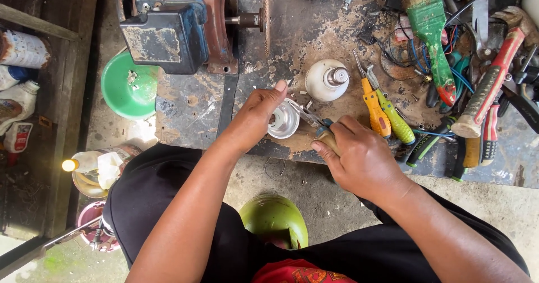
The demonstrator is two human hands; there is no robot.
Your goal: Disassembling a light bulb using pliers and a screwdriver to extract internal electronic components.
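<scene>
Right now the left hand (259,117) is wrapped around a small silvery bulb housing (283,119), thumb up over its far rim, open mouth turned toward the camera. It sits low over the near edge of the tabletop (314,30). Right hand (359,157) is closed tight on the handle of a slim tool (314,120); metal tip reaches the housing's right rim. Tool type: cannot tell, most of the handle is hidden in the fist.

Just beyond the housing: white bulb dome (327,80) with metal screw base, lying on the tabletop, apart from both hands. Right of it, two screwdrivers side by side, orange-handled (375,106) and yellow-green-handled (395,117), close to the right knuckles. Further right: green-handled paintbrush (435,42), hammer with red-and-tan grip (487,89), tangle of wires and more tools.

Far left: green plastic bowl (128,88) at the tabletop edge, beside a rusty motor with a dark blue box (165,33). Below the hands, between the knees: green round gas cylinder (275,218) on the floor.
</scene>
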